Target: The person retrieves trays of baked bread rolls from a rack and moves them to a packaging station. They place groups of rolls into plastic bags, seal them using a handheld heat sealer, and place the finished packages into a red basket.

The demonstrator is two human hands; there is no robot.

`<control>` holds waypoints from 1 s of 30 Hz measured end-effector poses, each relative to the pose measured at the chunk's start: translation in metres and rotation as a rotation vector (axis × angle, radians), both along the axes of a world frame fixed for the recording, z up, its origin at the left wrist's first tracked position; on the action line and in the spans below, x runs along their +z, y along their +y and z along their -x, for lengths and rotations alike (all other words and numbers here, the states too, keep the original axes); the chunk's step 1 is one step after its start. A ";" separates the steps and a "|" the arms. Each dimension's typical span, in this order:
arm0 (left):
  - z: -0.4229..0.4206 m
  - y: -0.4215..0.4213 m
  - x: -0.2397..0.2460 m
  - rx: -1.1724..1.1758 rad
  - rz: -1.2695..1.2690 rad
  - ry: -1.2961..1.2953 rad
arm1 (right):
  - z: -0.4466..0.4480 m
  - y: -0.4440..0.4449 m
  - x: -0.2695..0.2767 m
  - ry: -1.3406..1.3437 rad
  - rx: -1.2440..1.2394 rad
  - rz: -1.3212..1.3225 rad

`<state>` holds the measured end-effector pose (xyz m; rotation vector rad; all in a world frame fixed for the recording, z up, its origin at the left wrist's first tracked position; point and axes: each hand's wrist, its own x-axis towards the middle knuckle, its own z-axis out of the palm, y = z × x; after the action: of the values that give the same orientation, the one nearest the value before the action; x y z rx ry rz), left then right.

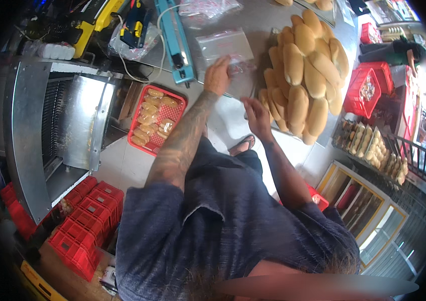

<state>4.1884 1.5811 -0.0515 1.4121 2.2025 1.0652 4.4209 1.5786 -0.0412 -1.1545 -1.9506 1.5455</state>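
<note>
My left hand (218, 77) rests on the steel table's near side, at the lower edge of a stack of clear plastic bags (226, 45). Its fingertips are turned away from me, so whether they pinch a bag is hidden. Beside the bread, my right hand (259, 118) hangs by the table's front edge with bent fingers spread and nothing visible in them. A large pile of elongated bread rolls (303, 75) lies just right of it, heaped several layers high. Left of the bags lies a teal impulse heat sealer (177, 41) with a white cord.
A red plastic basket (182, 107) on the floor at left holds wrapped rolls. Beyond it stands a steel bread slicer (28, 131). Red crates (85, 222) are stacked lower left. At far right are a rack of rolls (374, 146), a red crate (361, 92) and another person (390, 52).
</note>
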 end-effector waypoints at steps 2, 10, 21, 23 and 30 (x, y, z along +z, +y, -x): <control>0.000 -0.009 -0.004 -0.017 -0.083 -0.041 | 0.071 0.044 -0.018 0.005 0.008 -0.291; -0.004 -0.020 -0.025 0.063 -0.147 -0.031 | 0.147 0.125 -0.072 -0.433 0.433 -1.031; 0.028 0.025 -0.105 -0.061 0.147 0.493 | 0.115 0.092 0.022 -0.603 0.264 -0.559; 0.028 0.023 -0.097 -0.066 0.142 0.465 | 0.089 0.063 0.055 -0.464 0.167 -0.417; 0.013 -0.046 0.003 -0.426 0.002 -0.235 | -0.014 0.026 0.119 0.324 -0.438 0.171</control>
<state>4.1751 1.5354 -0.0485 1.5708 1.6420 1.0102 4.4353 1.6049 0.0781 -1.2096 -1.2775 1.5576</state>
